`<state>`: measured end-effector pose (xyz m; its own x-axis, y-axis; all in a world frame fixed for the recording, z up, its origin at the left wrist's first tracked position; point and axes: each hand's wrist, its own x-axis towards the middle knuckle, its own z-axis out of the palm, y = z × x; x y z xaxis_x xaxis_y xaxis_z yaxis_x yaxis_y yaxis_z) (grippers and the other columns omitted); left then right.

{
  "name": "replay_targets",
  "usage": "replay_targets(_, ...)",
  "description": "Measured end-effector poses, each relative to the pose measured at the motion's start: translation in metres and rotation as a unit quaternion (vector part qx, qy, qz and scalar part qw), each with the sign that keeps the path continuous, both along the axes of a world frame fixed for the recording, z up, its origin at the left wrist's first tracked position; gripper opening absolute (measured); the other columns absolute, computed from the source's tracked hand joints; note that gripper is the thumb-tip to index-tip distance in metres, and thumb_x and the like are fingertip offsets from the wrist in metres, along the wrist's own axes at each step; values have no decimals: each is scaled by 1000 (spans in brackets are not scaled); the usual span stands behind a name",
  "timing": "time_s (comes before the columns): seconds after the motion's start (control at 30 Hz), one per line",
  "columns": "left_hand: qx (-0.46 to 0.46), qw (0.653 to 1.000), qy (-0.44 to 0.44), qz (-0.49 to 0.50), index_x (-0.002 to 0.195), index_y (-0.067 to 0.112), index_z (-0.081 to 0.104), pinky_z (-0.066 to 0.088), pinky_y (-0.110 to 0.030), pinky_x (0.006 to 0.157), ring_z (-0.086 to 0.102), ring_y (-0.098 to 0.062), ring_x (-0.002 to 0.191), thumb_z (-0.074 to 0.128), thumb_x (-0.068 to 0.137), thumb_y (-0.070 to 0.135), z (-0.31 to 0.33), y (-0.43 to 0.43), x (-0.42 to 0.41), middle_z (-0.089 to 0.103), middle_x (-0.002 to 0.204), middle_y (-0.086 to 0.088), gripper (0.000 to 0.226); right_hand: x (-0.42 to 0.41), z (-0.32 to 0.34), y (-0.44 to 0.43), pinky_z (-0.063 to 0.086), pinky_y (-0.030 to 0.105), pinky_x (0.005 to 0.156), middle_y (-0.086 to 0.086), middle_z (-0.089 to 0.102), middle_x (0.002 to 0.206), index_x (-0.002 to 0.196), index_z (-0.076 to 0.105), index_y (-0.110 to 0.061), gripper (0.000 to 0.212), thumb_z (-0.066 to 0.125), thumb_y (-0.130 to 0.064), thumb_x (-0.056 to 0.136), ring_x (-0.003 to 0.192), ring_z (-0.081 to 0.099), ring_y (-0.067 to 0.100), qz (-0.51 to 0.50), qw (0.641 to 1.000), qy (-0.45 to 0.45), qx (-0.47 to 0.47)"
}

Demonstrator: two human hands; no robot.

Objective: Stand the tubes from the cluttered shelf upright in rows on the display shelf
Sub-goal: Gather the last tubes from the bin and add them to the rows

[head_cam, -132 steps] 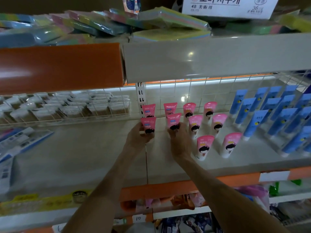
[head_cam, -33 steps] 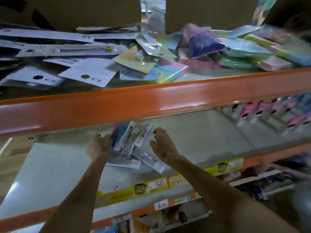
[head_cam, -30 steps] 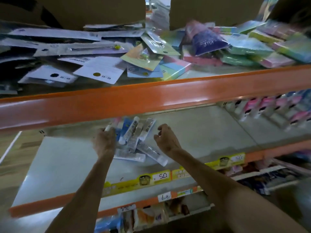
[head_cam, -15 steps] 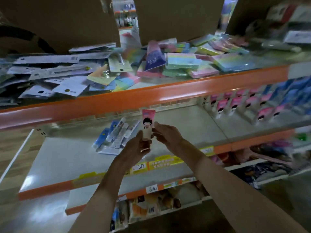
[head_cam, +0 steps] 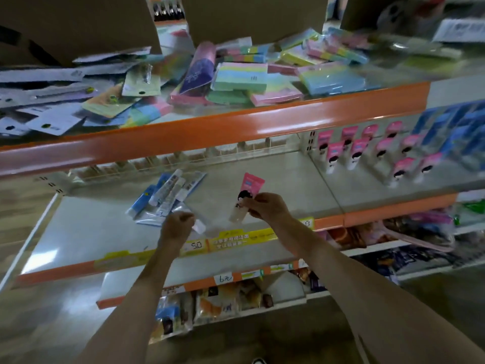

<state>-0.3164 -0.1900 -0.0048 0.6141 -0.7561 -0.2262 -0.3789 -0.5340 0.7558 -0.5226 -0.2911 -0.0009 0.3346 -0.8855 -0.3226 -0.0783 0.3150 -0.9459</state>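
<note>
My right hand (head_cam: 267,209) pinches a pink tube (head_cam: 252,183) by its lower body, pink crimped end up and tilted right, above the front of the grey shelf (head_cam: 278,172). Left of it, my left hand (head_cam: 175,227) hovers with curled fingers over a clear tube with a white cap (head_cam: 198,227); I cannot tell if it grips that tube. Behind it, several blue and white tubes (head_cam: 168,194) lie in a loose pile. At the right, pink tubes (head_cam: 357,153) stand upright in rows, with blue tubes (head_cam: 459,132) beyond them.
An orange shelf edge (head_cam: 210,130) hangs just above the hands, with pastel note pads (head_cam: 241,77) and card packs (head_cam: 52,122) heaped on it. Yellow price labels (head_cam: 236,239) line the front edge. Snack packets (head_cam: 217,303) fill the shelf below.
The pink tube passed from my left hand to my right and tilted right. My left hand dropped back toward the pile. The view shifted right, showing more of the display rows.
</note>
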Motion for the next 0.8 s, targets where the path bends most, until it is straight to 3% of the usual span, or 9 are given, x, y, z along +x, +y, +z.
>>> replay_targets(0.1,45,991,-123,-6,100,-4,68,42,-31,70,62,-33,91,61,91,17,-13,-10,16,69,100,-23,25,-2,-1,-15,52,19,64,5,62,65,69,68,-10,13,75,-12,80,63,57,12,5,1000,15,-6)
replay_targets(0.27,136,982,-126,28,126,-7,47,48,-40,84,58,-37,110,66,84,46,-29,-45,8,56,124,-24,71,2,-6,-41,47,28,66,10,60,68,85,69,10,28,77,-16,78,67,55,17,-4,998,43,-40)
replay_targets(0.33,153,980,-120,41,133,-8,38,48,-43,90,55,-39,115,71,80,41,-33,-54,3,51,127,-23,80,1,-6,-47,46,32,69,11,62,70,83,70,7,27,77,-18,77,68,56,19,4,997,58,-50)
replay_targets(0.43,183,975,-123,15,129,-7,45,51,-40,87,58,-36,111,72,79,23,-32,-65,-6,53,125,-22,64,-12,-5,-54,49,34,68,7,67,71,74,71,-14,9,78,-20,76,67,59,16,30,991,103,-81)
replay_targets(0.47,178,980,-88,21,126,-9,49,52,-39,81,59,-36,108,72,80,18,-30,-70,-7,55,123,-22,58,-19,-4,-57,52,36,71,7,70,74,75,71,-18,7,77,-20,77,69,61,16,34,990,108,-86)
replay_targets(0.53,129,986,90,56,118,-12,55,52,-40,70,62,-35,92,76,78,8,-27,-79,-7,59,109,-23,50,-34,-1,-63,56,40,79,6,72,78,77,71,-20,6,77,-20,78,72,63,17,30,991,104,-84)
replay_targets(0.63,28,928,369,44,94,-5,69,49,-38,67,59,-31,77,77,68,6,-8,-84,-27,59,96,-20,29,-61,5,-70,56,39,83,11,73,83,82,71,-13,7,76,-18,80,78,67,21,2,995,77,-70)
replay_targets(0.73,-24,868,496,18,112,-5,60,51,-42,79,62,-29,92,53,92,7,10,-92,-62,64,105,-19,24,-90,9,-75,59,33,80,17,72,92,96,69,-1,21,75,-14,81,85,71,21,-21,998,33,-39)
replay_targets(0.8,-47,829,558,9,118,1,56,51,-47,87,61,-28,101,47,98,10,16,-99,-91,64,111,-15,24,-113,13,-79,59,34,81,18,72,97,102,64,2,26,73,-11,82,89,72,24,-23,1000,3,-14)
